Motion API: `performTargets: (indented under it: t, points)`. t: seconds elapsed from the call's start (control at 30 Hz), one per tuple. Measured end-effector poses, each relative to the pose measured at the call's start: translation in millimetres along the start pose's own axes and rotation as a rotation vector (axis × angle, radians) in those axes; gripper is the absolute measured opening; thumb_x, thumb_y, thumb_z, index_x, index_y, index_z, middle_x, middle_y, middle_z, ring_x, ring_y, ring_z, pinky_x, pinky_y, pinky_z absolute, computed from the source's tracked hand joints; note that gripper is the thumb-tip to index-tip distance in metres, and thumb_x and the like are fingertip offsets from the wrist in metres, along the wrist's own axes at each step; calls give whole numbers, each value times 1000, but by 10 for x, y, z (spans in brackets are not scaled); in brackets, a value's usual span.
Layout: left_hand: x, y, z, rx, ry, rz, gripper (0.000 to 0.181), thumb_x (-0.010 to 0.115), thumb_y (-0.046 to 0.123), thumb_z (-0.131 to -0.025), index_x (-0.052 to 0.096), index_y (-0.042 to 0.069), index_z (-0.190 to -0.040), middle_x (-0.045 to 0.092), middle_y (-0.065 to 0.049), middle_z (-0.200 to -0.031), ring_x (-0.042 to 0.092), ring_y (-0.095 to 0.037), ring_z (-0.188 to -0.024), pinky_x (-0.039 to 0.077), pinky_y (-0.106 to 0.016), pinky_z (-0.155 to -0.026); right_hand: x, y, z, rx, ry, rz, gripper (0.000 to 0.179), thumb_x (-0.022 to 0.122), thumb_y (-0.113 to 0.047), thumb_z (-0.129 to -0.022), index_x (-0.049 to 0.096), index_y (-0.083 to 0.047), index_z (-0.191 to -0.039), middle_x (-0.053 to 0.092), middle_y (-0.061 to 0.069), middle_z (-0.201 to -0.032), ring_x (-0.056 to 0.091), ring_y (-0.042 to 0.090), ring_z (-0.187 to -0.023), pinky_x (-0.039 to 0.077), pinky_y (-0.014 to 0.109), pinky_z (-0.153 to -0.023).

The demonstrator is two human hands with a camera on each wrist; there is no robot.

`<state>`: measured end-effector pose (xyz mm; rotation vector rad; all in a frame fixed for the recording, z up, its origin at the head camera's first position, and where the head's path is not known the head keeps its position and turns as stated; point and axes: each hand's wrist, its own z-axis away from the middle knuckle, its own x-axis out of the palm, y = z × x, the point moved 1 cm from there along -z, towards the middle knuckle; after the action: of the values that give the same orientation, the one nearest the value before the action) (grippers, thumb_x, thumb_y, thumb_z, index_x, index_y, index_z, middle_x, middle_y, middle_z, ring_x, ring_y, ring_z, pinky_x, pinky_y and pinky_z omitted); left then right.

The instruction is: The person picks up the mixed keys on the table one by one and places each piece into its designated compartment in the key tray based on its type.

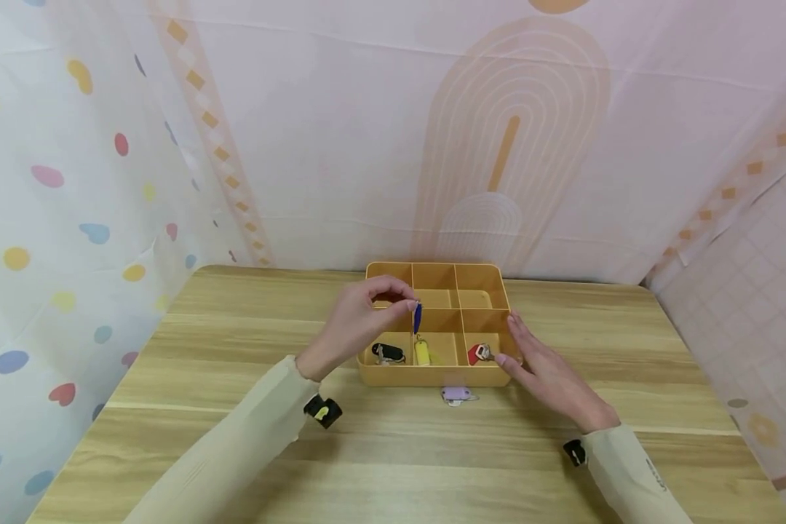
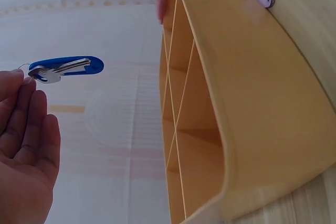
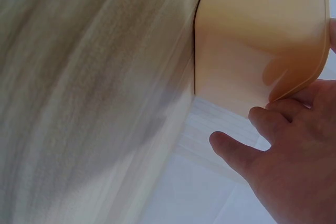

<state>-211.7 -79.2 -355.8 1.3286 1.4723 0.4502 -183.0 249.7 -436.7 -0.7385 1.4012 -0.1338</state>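
Observation:
My left hand pinches the ring of a blue key tag between thumb and fingertips. The tag hangs over the yellow organizer box, and in the left wrist view silver keys lie along it. My right hand rests at the box's right side, its fingers extended along the outer wall and the thumb at the front corner's rim. Inside the front compartments are a black key tag with keys at left, a yellow key tag in the middle and a red key tag with keys at right.
A purple key tag with a ring lies on the wooden table, just in front of the box. Behind the table's back edge hangs a patterned curtain.

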Motion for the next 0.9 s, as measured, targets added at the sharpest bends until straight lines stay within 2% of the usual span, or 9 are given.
performTargets:
  t: [0.13, 0.3, 0.4, 0.57, 0.7, 0.9]
  points:
    - [83, -49, -165, -10, 6, -15, 4, 73, 12, -97, 77, 12, -98, 76, 4, -96, 70, -15, -93, 58, -40, -84, 10, 0, -3, -3, 6, -2, 81, 44, -51, -110, 8, -7, -166, 4, 13, -173, 21, 42, -154, 22, 62, -121]
    - [168, -97, -321, -35, 8, -64, 6, 73, 14, -98, 77, 12, -99, 76, 4, -95, 69, -14, -90, 57, -33, -82, 15, 0, -2, 0, 2, -4, 82, 44, -53, -109, 8, -7, -166, 2, 9, -173, 24, 42, -153, 23, 62, -121]
    - [203, -134, -396, -58, 11, -47, 7, 72, 14, -99, 77, 10, -100, 76, 2, -95, 70, -17, -88, 57, -32, -80, 16, -1, -1, 1, -4, -5, 81, 44, -53, -109, 8, -8, -166, 1, 8, -173, 27, 42, -152, 23, 62, -121]
    - [245, -238, -511, -120, 21, -15, 9, 70, 14, -101, 76, 8, -101, 76, 0, -95, 70, -25, -88, 55, -31, -76, 3, -8, 8, 6, -11, -9, 82, 44, -52, -109, 6, -8, -167, 1, 11, -173, 21, 41, -154, 22, 61, -122]
    - [270, -327, -583, -176, 23, -33, 9, 69, 14, -101, 76, 8, -101, 75, 0, -95, 67, -23, -87, 54, -30, -76, -7, -16, 10, 5, -12, -10, 82, 43, -53, -109, 6, -7, -166, 1, 10, -173, 19, 39, -155, 21, 59, -123]
    - [321, -468, -680, -196, 22, -107, 9, 71, 11, -99, 77, 6, -99, 76, -3, -95, 64, -17, -84, 54, -29, -76, -12, -10, 8, -10, -4, 2, 81, 43, -52, -110, 7, -6, -166, 2, 12, -173, 22, 42, -153, 22, 61, -121]
